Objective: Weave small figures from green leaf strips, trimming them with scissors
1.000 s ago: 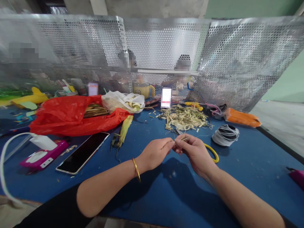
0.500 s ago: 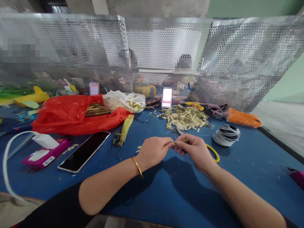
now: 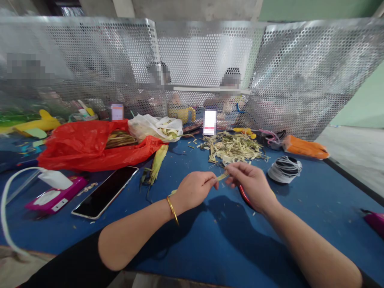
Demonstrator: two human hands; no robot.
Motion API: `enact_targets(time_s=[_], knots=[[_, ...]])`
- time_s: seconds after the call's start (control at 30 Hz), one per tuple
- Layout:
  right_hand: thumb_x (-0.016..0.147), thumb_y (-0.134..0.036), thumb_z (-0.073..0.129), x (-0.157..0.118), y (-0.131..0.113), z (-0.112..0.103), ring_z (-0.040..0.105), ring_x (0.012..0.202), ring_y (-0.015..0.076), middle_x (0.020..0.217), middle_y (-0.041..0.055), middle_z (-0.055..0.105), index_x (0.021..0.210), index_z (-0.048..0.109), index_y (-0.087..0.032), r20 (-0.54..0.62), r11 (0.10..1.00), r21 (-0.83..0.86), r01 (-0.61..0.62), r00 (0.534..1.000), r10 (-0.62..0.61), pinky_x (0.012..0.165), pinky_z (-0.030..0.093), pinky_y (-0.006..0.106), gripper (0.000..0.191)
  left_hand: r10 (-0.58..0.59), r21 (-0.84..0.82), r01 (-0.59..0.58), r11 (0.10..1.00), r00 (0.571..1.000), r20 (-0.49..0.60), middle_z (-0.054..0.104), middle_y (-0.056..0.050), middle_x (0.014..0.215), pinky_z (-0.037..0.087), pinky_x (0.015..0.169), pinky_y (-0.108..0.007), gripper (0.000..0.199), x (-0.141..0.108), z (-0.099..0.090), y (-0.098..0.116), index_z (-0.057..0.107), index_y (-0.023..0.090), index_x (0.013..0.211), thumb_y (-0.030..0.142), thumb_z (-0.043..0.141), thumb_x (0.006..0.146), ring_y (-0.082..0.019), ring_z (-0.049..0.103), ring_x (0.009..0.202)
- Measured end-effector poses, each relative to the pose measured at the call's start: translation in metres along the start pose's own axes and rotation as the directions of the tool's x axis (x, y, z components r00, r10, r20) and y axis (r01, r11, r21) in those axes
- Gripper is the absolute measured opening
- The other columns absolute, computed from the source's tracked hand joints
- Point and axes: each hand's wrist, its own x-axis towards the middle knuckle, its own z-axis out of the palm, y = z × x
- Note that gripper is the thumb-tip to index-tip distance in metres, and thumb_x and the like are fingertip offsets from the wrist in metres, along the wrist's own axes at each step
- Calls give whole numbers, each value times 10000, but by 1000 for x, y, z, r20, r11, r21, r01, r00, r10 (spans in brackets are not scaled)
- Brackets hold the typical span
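Note:
A short pale yellow-green strip, like dried husk [image 3: 222, 176], stretches between my two hands above the blue table. My left hand [image 3: 195, 191], with a gold bangle [image 3: 172, 211] at the wrist, pinches its left end. The fingers of my right hand [image 3: 252, 185] are closed on its other end. Beneath the right hand shows part of a red curved handle [image 3: 244, 196], its other parts hidden. Just beyond the hands lies a heap of shredded dry husk [image 3: 237, 148]. To the right stands a spool of white cord [image 3: 284, 170].
A red plastic bag [image 3: 75, 146] holding dry strips lies left, beside a white bag [image 3: 156, 127] and a husk bundle [image 3: 158, 163]. Nearer are a phone [image 3: 105, 193] and a magenta power strip [image 3: 57, 196]. An orange packet [image 3: 305, 147] lies right. Perforated metal panels [image 3: 207, 52] stand behind.
My hands have moved slightly apart, the right one outward, so more of the strip shows between them. The red handle has come into view under the right hand.

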Motion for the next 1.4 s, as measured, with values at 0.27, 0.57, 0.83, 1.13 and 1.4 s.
enact_targets(time_s=[0.27, 0.57, 0.83, 1.13, 1.4], knots=[[766, -352, 597, 5, -9, -70, 591, 675, 203, 729, 53, 665, 753, 619, -196, 95, 193, -978, 75, 991, 98, 528, 286, 270, 158, -190, -474, 218, 853, 976, 107, 481, 38, 589, 277, 502, -198, 243, 6, 6, -8, 626, 148, 741, 291, 455, 838, -76, 368, 509], [676, -199, 602, -15, 8, -46, 629, 692, 217, 751, 99, 686, 794, 647, -154, 111, 95, -992, 89, 956, 270, 496, 262, 262, 134, -270, -727, 408, 552, 913, 306, 351, 76, 576, 84, 426, -207, 214, 7, -11, -5, 535, 154, 762, 348, 502, 846, -38, 167, 432], [886, -152, 461, 10, 10, -56, 665, 848, 199, 1026, 135, 662, 1011, 649, -151, 47, 66, -997, 46, 999, 2, 653, 423, 247, 226, -233, -776, 513, 366, 858, 458, 338, 77, 610, 38, 426, -195, 209, 12, -10, -16, 492, 154, 756, 334, 594, 781, -19, 153, 430], [819, -13, 467, 40, 40, -62, 691, 742, 275, 801, 213, 650, 855, 641, -54, -27, -170, -985, -35, 998, -50, 561, 472, 282, 182, -219, -751, 541, 378, 841, 496, 346, 79, 594, 42, 420, -194, 260, 10, -4, -15, 493, 153, 745, 377, 624, 747, -16, 170, 423], [830, 38, 370, 9, 27, -67, 644, 772, 230, 845, 126, 644, 930, 573, -121, 177, -209, -967, 148, 976, -130, 634, 432, 294, 276, -279, -748, 582, 319, 812, 512, 370, 76, 586, 73, 403, -174, 249, 13, 0, -22, 495, 148, 757, 356, 632, 757, -12, 232, 410]])
